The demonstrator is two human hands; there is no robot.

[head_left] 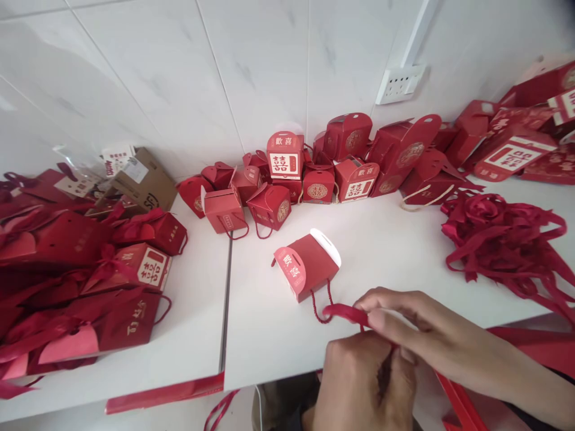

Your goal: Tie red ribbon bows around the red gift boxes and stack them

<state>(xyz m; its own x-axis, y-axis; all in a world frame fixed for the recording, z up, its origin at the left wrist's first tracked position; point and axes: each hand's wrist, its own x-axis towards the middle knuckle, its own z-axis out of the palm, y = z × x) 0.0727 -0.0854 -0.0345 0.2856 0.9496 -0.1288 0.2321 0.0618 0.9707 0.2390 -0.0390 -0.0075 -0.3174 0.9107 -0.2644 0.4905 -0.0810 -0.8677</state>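
Observation:
A red gift box [317, 266] with a pink and white flap rests on the table in front of me, its cord handle hanging toward my hands. Between thumb and fingers, my right hand [422, 320] pinches a dark red ribbon [345, 312], whose looped end sticks out to the left near the cord. Just below and closer to me, my left hand [366, 374] is curled closed against the same ribbon. Its fingertips are partly hidden, with a bit of ribbon showing between the two hands.
A heap of dark red ribbons [503, 239] lies to the right. Several red boxes [318, 182] line the tiled wall, under a socket [399, 84]. Ribbon-tied boxes [130, 317] and a cardboard carton [146, 182] crowd the left. A seam [227, 287] divides the white table.

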